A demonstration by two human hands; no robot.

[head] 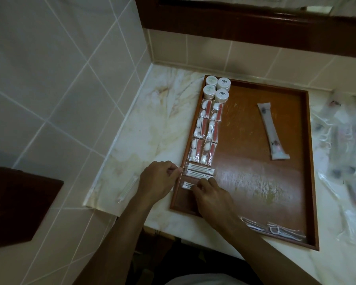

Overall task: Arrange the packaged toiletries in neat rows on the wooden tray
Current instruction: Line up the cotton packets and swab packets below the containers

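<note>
A wooden tray [261, 182] lies on the marble counter. Along its left side stand several white round jars [216, 89], then two rows of red-and-white packets [206, 132], then clear cotton-swab packets [199, 168]. My left hand [158, 179] pinches the left end of a swab packet at the tray's left rim. My right hand [210, 194] holds the lowest swab packet [187, 185] with its fingertips. A long toothbrush pouch [272, 131] lies slanted in the tray's right half. Flat clear packets [275, 230] rest at the near right corner.
One clear swab packet [127, 188] lies on the counter left of the tray, by the tiled wall. A heap of clear plastic packets [341, 153] covers the counter to the right. A dark wooden mirror frame [245, 21] runs along the back.
</note>
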